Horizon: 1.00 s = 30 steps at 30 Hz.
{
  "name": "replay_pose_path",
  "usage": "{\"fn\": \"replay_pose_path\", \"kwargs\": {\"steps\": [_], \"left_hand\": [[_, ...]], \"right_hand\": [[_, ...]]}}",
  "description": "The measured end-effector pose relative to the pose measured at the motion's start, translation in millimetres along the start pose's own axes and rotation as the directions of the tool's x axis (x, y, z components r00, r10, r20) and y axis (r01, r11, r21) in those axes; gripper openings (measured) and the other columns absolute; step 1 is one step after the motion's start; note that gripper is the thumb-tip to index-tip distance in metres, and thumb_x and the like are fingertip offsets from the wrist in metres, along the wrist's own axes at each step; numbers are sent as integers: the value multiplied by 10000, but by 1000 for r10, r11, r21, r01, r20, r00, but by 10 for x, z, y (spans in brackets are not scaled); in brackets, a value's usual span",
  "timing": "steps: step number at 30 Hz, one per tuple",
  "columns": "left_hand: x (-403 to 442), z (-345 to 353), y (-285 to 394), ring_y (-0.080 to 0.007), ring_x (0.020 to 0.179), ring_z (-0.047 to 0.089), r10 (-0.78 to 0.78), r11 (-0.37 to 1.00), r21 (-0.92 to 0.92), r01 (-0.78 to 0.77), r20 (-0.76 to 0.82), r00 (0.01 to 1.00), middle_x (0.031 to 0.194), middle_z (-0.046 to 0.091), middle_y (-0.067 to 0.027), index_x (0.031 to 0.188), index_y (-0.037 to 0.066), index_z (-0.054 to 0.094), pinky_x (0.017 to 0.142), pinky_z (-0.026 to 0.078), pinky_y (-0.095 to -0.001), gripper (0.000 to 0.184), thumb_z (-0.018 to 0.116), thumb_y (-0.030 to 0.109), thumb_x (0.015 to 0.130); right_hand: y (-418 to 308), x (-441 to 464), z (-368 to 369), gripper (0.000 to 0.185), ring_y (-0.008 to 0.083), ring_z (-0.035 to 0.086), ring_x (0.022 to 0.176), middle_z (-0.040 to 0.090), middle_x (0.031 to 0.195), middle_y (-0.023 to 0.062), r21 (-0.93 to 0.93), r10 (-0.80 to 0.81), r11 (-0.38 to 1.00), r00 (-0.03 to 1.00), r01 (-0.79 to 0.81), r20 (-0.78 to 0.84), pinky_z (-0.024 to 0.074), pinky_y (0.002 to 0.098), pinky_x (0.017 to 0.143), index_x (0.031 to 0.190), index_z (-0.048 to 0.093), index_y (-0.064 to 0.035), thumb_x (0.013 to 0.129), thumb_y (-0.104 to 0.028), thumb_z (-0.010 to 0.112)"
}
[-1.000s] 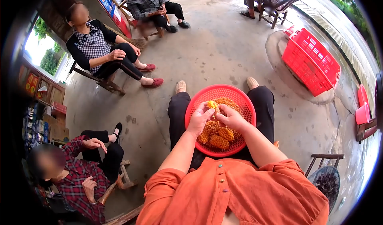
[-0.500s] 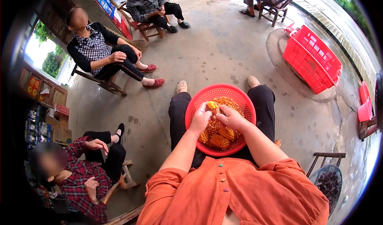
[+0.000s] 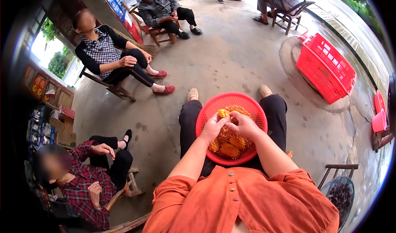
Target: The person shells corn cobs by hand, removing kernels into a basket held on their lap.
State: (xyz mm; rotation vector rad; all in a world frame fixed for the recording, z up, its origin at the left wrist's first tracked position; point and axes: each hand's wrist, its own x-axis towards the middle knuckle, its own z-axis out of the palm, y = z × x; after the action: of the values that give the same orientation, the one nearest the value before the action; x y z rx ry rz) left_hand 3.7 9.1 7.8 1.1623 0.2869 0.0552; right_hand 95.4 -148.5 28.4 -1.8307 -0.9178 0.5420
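Note:
A red plastic mesh basket (image 3: pixel 209 105) rests on my lap between my knees. Over it, my left hand (image 3: pixel 213 125) grips a yellow corn cob (image 3: pixel 223 113) whose end pokes out above the fingers. My right hand (image 3: pixel 244 125) is closed against the same cob from the other side, the thumbs close together. Most of this cob is hidden by the fingers. Below the hands lie loose orange kernels (image 3: pixel 225 135) and several more cobs, among them a dark orange cob (image 3: pixel 229 151) near the basket's front.
A red plastic crate (image 3: pixel 326 68) stands on the concrete floor (image 3: pixel 231 63) ahead to the right. A pink basin (image 3: pixel 378 121) is at the far right, and a grey basket of dark material (image 3: pixel 340 191) lies near my right side. Several people sit on chairs to the left and ahead.
The view has shifted slightly, so the surroundings sit lower and further right. Both hands stay on the cob, which is turned a little, with less of it showing.

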Motion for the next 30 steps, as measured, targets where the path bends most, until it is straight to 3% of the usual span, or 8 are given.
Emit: {"fn": "replay_pose_path", "kwargs": {"steps": [1,2,4,8,11,18,20,30], "left_hand": [[-8,-1,-14,-108,1056,561,40,999,-10,-40,3,999,1161,578,-25,1259,37,515,921,454,-249,309,571,121,967],[-8,-7,-22,-106,1048,559,79,997,-20,-79,6,997,1162,579,-24,1255,39,516,913,456,-250,299,564,122,971],[-40,39,68,-104,1065,547,90,996,-21,-90,-5,996,1163,578,-17,1258,38,514,929,447,-253,299,559,121,974],[-28,23,30,-80,1042,534,71,974,209,-90,97,993,1144,575,-12,1275,30,503,915,442,-250,316,551,109,974],[-59,38,9,-73,1075,501,34,956,281,-86,186,982,1171,555,-4,1323,25,470,948,419,-247,352,528,126,990],[-67,2,-32,-76,1111,489,20,955,288,-73,184,983,1231,539,-24,1373,16,427,968,412,-242,399,501,128,998],[-78,40,-21,-55,957,500,71,953,280,-113,155,985,1067,555,6,1301,24,483,851,441,-225,327,492,113,987],[-8,-22,-129,-49,954,494,-28,981,196,-16,217,976,1081,551,17,1319,9,466,839,438,-219,348,480,87,981]], "right_hand": [[-78,-7,-51,351,150,646,814,682,911,99,28,80,996,997,-80,13,510,290,714,1130,582,-17,889,-250,687],[-178,-7,-72,313,142,632,809,673,880,89,210,194,959,981,-190,1,505,294,717,1075,605,-14,888,-249,695],[-14,65,-68,273,128,612,786,659,847,69,171,70,984,989,-47,-131,499,287,709,1016,621,-7,898,-244,690],[14,83,-90,248,105,587,781,641,831,44,290,96,955,988,-56,-124,492,276,718,974,632,-3,899,-232,691],[37,86,-94,249,103,585,791,643,844,34,296,129,950,989,-103,-69,496,273,731,969,639,-1,886,-226,707],[99,91,-101,211,100,602,825,645,872,25,335,172,928,985,-161,-6,501,263,758,975,633,-4,865,-164,714],[115,97,-100,203,98,602,839,639,884,22,327,188,927,982,-183,18,498,257,769,991,623,-3,870,-144,705],[154,77,-57,231,79,586,774,615,842,9,291,210,934,977,-207,21,487,223,697,1062,584,0,847,-41,656]]}}
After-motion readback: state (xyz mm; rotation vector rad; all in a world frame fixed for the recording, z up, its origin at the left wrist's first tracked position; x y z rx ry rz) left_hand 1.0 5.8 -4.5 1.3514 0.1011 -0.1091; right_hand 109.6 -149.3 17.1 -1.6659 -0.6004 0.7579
